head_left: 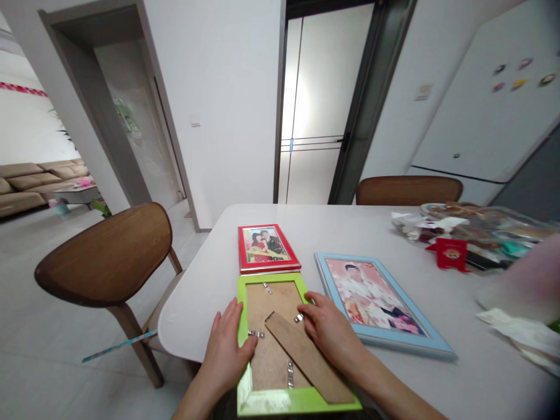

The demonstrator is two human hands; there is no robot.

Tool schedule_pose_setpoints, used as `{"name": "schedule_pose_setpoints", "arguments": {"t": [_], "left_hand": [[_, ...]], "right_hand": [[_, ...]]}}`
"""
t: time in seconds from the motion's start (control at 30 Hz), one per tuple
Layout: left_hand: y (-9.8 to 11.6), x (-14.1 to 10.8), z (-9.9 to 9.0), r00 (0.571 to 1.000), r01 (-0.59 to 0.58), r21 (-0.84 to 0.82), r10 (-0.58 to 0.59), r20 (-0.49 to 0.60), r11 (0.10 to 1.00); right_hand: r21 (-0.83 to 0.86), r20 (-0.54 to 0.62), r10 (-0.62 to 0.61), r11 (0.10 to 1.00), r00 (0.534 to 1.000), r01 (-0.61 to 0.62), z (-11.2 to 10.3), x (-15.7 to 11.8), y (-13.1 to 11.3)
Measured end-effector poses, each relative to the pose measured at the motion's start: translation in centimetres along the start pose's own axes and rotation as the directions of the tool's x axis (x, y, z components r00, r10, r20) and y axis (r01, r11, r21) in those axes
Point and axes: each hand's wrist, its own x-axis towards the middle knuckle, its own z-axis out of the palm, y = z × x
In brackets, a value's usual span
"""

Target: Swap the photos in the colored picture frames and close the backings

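A green photo frame (266, 402) lies face down at the table's near edge, its brown backing board (271, 367) upward. Along the left rim, my left hand (225, 350) holds the frame, thumb beside a small metal clip (256, 334). On the right side, my right hand (330, 329) has its fingers bent, with the tips at another metal clip (299, 318); its thumb is hidden. A brown stand leg (306, 356) slants across the backing. More clips sit at the top (267, 288) and bottom (290, 374) of the board.
A red photo frame (240, 251) lies just beyond the green one. To the right is a blue photo frame (420, 350) with a portrait. Plastic bags (490, 230) and a red packet (451, 254) crowd the white table's right side. A wooden chair (109, 256) stands left.
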Motion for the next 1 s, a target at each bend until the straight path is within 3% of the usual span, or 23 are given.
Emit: {"name": "schedule_pose_setpoints", "arguments": {"t": [0.27,0.43,0.67,1.0], "left_hand": [[-0.1,-0.1,0.1,1.0,-0.007,0.004,0.007,-0.014,1.0],[-0.2,0.0,0.2,1.0,-0.006,-0.004,0.006,-0.027,1.0],[0.0,0.0,0.0,1.0,-0.006,0.028,0.006,-0.006,1.0],[-0.1,0.0,0.2,1.0,0.008,0.013,-0.008,-0.007,1.0]], "right_hand": [[-0.056,-0.027,-0.075,0.996,0.997,0.073,-0.5,0.5,-0.5],[-0.002,-0.015,-0.174,0.985,0.985,0.174,0.2,2.7,-2.3],[-0.025,-0.037,-0.149,0.989,0.988,0.148,2.4,6.1,-3.4],[-0.032,-0.048,-0.156,0.987,0.987,0.155,2.7,6.0,-3.4]]}}
